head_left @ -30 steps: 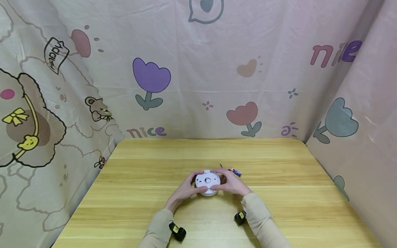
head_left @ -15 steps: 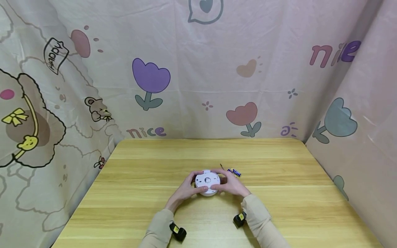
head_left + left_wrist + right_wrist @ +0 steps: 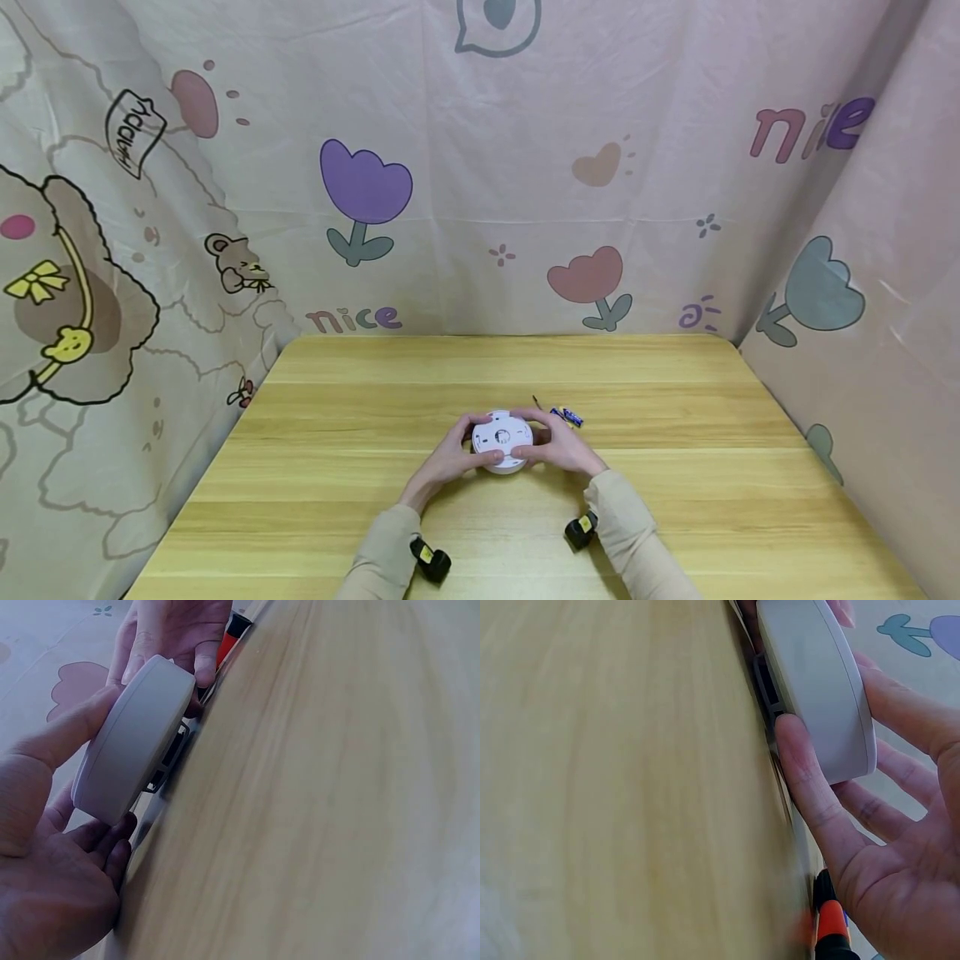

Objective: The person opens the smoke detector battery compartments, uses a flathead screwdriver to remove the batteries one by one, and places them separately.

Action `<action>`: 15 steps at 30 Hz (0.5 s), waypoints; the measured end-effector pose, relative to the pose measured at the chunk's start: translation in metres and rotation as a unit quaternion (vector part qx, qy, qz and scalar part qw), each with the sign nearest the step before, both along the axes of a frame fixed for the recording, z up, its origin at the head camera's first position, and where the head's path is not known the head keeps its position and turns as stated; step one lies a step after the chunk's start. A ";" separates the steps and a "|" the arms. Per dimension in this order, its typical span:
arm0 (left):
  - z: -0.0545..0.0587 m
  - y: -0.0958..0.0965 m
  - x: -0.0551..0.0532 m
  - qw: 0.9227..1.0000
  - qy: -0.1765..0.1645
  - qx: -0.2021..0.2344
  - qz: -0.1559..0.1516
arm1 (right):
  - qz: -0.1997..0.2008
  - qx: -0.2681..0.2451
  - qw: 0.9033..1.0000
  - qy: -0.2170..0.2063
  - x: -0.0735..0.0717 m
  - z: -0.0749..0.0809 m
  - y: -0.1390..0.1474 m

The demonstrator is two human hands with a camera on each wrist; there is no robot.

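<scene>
A white round device that looks like a smoke detector (image 3: 500,447) is between both hands just over the table, its slotted flat plate facing up. The left hand (image 3: 450,454) grips its left side, thumb on the near part of the plate and fingers around the far rim. From the right, the right hand (image 3: 561,446) grips it the same way, the two thumbs almost meeting. In the left wrist view the detector's smooth side wall (image 3: 135,742) shows, with a dark slotted part on its underside close over the wood.
Blue batteries (image 3: 572,417) lie beyond the right hand. A screwdriver with an orange and black handle (image 3: 831,922) lies beside that hand. Black wrist cameras hang by both sleeves over the wooden table (image 3: 337,417). Printed cloth (image 3: 465,167) hangs behind and at the sides.
The slots on the upper plate have turned slightly. Both hands keep nearly the same hold and place; the batteries have not moved.
</scene>
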State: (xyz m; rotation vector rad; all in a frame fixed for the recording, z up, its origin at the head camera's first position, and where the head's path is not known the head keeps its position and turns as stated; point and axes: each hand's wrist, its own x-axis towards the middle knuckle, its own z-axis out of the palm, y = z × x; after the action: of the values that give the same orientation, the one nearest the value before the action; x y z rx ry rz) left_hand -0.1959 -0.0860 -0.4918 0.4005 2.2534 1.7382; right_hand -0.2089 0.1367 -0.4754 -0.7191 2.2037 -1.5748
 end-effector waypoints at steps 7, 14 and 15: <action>-0.016 0.000 -0.009 1.000 0.003 -0.003 0.007 | -0.005 -0.008 1.000 -0.009 0.000 0.000 0.000; -0.016 0.000 -0.010 1.000 0.002 0.003 0.008 | -0.044 0.034 0.997 0.054 0.002 0.003 -0.004; -0.015 0.000 -0.009 1.000 0.000 0.006 0.009 | -0.051 0.037 0.996 0.060 0.003 0.004 -0.004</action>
State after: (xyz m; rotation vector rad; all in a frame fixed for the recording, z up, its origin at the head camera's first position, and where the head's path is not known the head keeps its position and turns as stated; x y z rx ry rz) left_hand -0.2050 -0.0857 -0.5065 0.3829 2.2543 1.7615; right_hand -0.2059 0.1324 -0.4716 -0.7047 2.4078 -1.5236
